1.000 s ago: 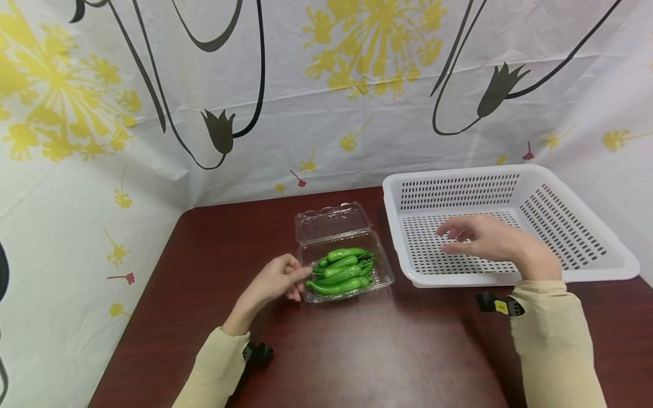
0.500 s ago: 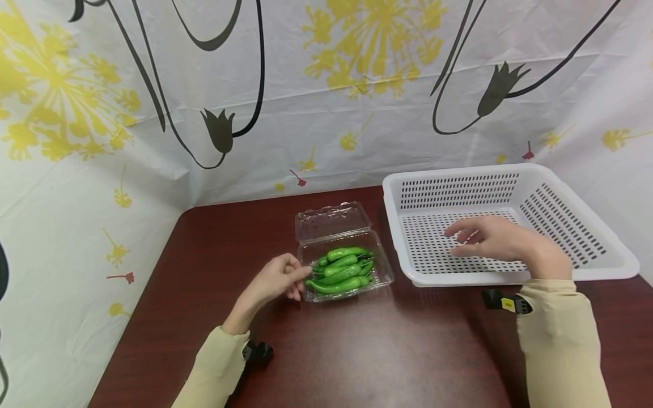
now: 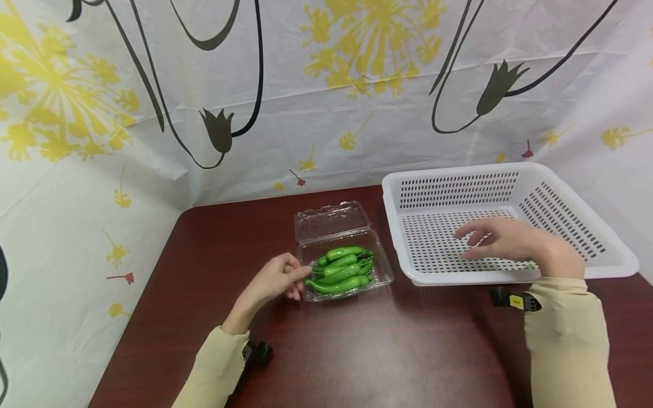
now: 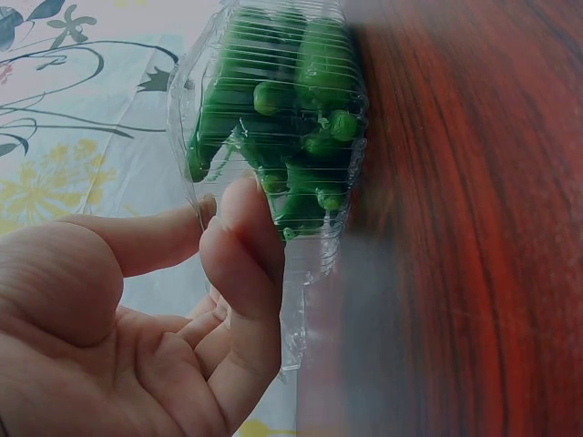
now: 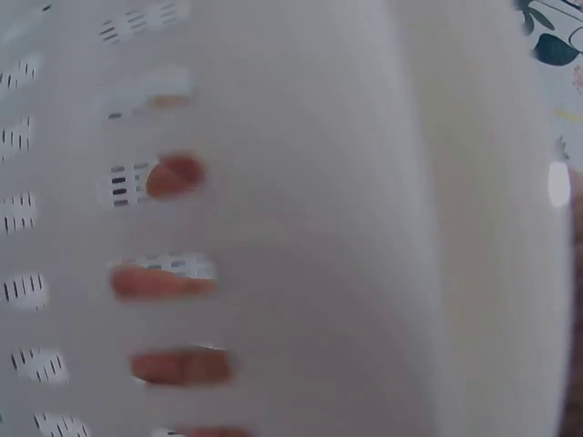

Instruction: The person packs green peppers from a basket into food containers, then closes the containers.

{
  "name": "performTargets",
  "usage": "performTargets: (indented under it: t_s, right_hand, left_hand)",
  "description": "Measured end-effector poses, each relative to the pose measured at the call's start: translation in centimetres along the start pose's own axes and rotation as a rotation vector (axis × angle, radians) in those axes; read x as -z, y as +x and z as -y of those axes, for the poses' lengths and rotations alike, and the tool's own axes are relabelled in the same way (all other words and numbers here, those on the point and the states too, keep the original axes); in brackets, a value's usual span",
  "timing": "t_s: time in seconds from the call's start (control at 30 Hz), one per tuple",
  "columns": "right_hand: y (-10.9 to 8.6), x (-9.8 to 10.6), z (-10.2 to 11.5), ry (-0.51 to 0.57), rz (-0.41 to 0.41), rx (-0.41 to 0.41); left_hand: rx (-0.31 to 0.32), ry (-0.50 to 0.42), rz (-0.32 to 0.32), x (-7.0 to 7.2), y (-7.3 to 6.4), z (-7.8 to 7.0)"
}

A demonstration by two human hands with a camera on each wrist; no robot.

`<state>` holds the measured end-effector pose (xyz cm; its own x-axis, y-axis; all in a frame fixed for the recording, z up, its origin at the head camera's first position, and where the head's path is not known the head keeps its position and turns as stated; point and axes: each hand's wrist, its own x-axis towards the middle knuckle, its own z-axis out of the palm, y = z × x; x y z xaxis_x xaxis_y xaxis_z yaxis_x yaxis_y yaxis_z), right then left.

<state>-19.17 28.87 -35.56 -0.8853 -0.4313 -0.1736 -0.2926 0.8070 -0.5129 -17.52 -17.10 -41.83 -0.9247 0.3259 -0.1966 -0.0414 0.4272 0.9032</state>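
In the head view my left hand (image 3: 279, 277) is at the near left corner of a clear plastic clamshell box (image 3: 385, 277). The left wrist view has its thumb and forefinger pinching the box's edge. Several green peppers (image 3: 339, 276) lie in the box, whose lid (image 3: 331, 221) is folded back. My right hand (image 3: 510, 241), fingers loosely bent and holding nothing, is over the white slotted basket (image 3: 398, 238). A small bit of something green (image 3: 530, 266) shows in the basket beside the right wrist. In the right wrist view the basket's wall (image 5: 310, 228) hides most of that hand.
The box and basket stand side by side on a dark red-brown wooden table (image 3: 357, 351), the basket at the right. A white cloth (image 3: 306, 113) with yellow flowers hangs behind and at both sides. Each wrist wears a small black camera (image 3: 260, 352).
My right hand has drifted a little to the right over the basket, and a bit of green has come into sight by the wrist. My left hand has stayed at the box.
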Motion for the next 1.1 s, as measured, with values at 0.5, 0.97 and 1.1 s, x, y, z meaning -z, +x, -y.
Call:
performTargets:
  t_s: [0.5, 0.97, 1.1]
  right_hand:
    - [-0.6, 0.4, -1.5, 0.016, 0.025, -0.039]
    - [-1.1, 0.7, -2.9, 0.027, 0.072, -0.030]
    - [-1.4, 0.8, -3.4, 0.037, 0.071, -0.041]
  left_hand:
    - [-0.006, -0.012, 0.004, 0.1, 0.0, 0.1]
    - [-0.004, -0.015, -0.002, 0.0, 0.1, 0.1]
    - [-0.006, -0.016, -0.002, 0.0, 0.1, 0.1]
